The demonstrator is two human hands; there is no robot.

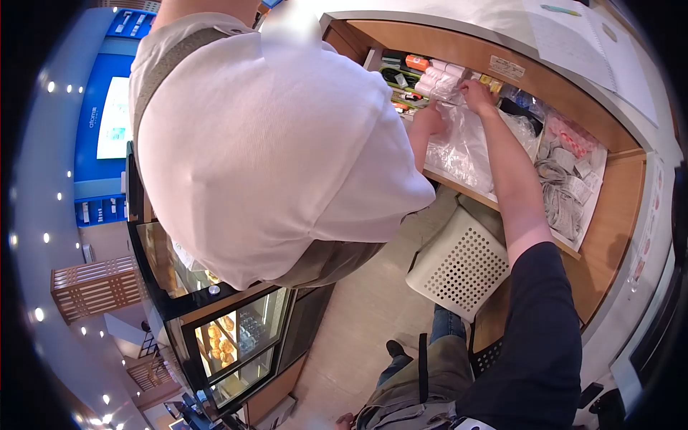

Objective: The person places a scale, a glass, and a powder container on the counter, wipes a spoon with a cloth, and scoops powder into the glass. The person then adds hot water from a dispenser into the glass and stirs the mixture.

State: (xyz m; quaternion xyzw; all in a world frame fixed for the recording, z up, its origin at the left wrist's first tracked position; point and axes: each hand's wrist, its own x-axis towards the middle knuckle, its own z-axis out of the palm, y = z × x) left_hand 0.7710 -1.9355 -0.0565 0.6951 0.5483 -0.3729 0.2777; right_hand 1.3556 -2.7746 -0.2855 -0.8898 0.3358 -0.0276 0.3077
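My right hand [476,97], at the end of a dark-sleeved arm, reaches into an open drawer [530,208]. Its fingers are bent together beside white rolled items [438,80] and above clear plastic bags [462,147]; what they pinch is too small to name. Just left of it, a co-worker's hand [431,120] touches the edge of the bags. Part of what appears to be my left hand [345,421] shows low at the bottom edge, its fingers unclear.
A co-worker in a white top [265,143] leans across the left and centre. Below the drawer stands a perforated white basket [466,265]. A glass display case [240,344] with food is at lower left. Papers [573,43] lie on the counter at upper right.
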